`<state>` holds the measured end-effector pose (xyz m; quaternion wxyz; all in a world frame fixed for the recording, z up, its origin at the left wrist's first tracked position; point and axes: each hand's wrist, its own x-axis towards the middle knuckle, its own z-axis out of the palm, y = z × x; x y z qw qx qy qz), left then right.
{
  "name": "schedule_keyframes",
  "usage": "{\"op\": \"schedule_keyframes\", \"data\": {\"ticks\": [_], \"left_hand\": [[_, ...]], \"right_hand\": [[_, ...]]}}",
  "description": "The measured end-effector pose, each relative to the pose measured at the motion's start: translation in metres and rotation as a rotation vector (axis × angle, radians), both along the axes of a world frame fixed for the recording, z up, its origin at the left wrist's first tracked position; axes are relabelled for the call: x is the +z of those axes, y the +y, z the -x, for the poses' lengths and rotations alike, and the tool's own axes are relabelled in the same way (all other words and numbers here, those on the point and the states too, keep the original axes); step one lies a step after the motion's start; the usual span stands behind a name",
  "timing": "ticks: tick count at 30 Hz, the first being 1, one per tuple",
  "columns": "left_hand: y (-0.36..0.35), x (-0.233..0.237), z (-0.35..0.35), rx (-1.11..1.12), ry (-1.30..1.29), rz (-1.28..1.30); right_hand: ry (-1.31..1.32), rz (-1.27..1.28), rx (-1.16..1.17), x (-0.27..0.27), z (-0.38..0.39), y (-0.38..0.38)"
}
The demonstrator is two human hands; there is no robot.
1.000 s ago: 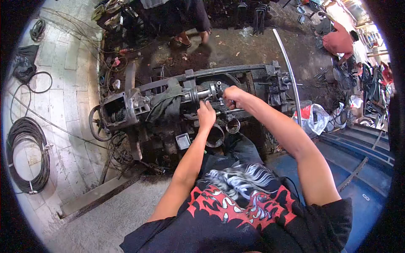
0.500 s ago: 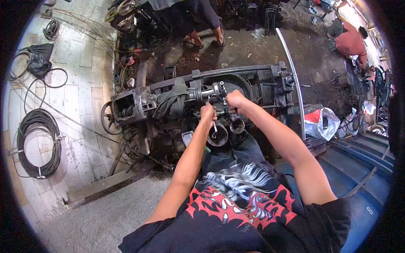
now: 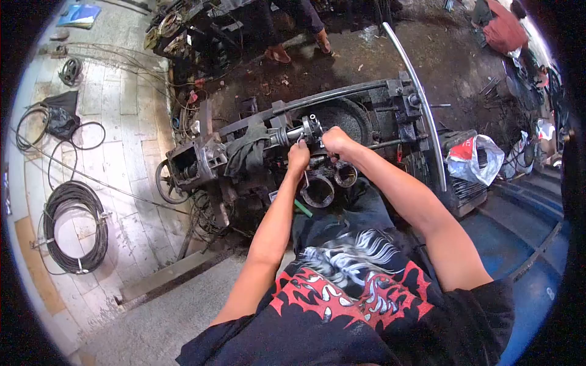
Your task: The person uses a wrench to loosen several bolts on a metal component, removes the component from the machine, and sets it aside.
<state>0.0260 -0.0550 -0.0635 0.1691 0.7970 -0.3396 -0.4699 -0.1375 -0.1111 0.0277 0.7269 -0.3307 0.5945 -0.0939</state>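
My left hand [image 3: 298, 157] is closed around a shiny metal wrench [image 3: 307, 179], whose lower end sticks out below the fist. It is close against the round metal head [image 3: 311, 127] on the shaft of a greasy black machine. Just right of that head, my right hand [image 3: 334, 141] is clenched in a fist; what lies inside it is hidden by the fingers. A dark grey cloth [image 3: 247, 149] drapes over the machine to the left of my hands. Below them are a larger round container [image 3: 317, 205] and a smaller can [image 3: 346, 185].
A long metal pipe [image 3: 412, 73] stands along the machine's right end. Coiled black cable [image 3: 52, 244] lies on the left floor tiles. A white and red sack [image 3: 488, 160] sits at right. One person's feet [image 3: 279, 55] show behind; another person [image 3: 505, 30] crouches far right.
The view has shifted, so the background sits higher and the cable coil further right. Both hands stay at the shaft head; the wrench's lower end shows less plainly below my left hand.
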Motion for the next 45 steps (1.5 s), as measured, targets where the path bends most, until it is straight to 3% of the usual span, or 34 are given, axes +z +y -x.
{"op": "schedule_keyframes", "data": {"ticks": [1,3,4,11,17,20,22,23,25,27,29,30,32,33,36,38,41,45], "left_hand": [[-0.001,0.007,0.001,-0.016,-0.006,0.001],[0.004,0.027,0.008,-0.212,-0.324,0.153],[0.006,0.032,0.012,-0.191,-0.356,0.165],[0.011,0.055,0.033,-0.118,-0.381,0.182],[0.007,0.02,0.021,-0.118,-0.28,0.22],[0.001,0.032,0.018,-0.04,-0.052,0.101],[0.002,0.038,0.016,0.094,0.248,0.002],[0.002,0.042,0.012,0.092,0.247,-0.002],[0.0,0.045,0.006,0.296,0.583,-0.086],[0.0,0.036,0.003,0.388,0.716,-0.149],[0.007,0.018,-0.01,0.442,1.163,-0.117],[0.008,0.02,-0.007,0.448,1.166,-0.112],[0.005,0.034,0.01,0.706,1.112,-0.149],[0.01,0.043,0.017,0.675,0.973,-0.178],[0.013,0.048,0.02,0.793,0.929,-0.245],[0.02,0.048,0.014,0.656,0.939,-0.266],[0.025,0.05,0.014,0.677,1.023,-0.223],[0.042,0.051,0.013,0.463,0.852,-0.106]], "right_hand": [[-0.006,0.001,-0.016,0.002,0.0,0.0],[0.03,0.037,0.015,0.009,0.0,0.001],[0.051,0.074,0.011,0.003,-0.002,0.002],[0.013,0.048,-0.015,-0.006,-0.003,0.004],[0.056,0.105,0.009,-0.011,-0.006,0.005],[0.082,0.115,0.003,-0.012,-0.007,0.004],[0.094,0.114,-0.002,-0.012,-0.008,0.005],[0.108,0.117,-0.002,-0.012,-0.009,0.004],[0.102,0.109,-0.009,-0.011,-0.009,0.004],[0.099,0.098,-0.006,-0.019,-0.007,0.006],[0.188,0.134,0.089,-0.037,-0.009,0.004],[0.124,0.096,0.077,-0.02,-0.005,0.004],[0.118,0.092,0.085,-0.007,-0.002,0.002],[0.109,0.081,0.084,-0.004,-0.002,0.003],[0.106,0.1,0.055,0.002,-0.003,0.007],[0.083,0.122,0.077,-0.015,-0.003,0.007],[0.043,0.119,0.06,-0.014,-0.001,0.007],[0.042,0.11,0.095,-0.009,0.001,0.006]]}}
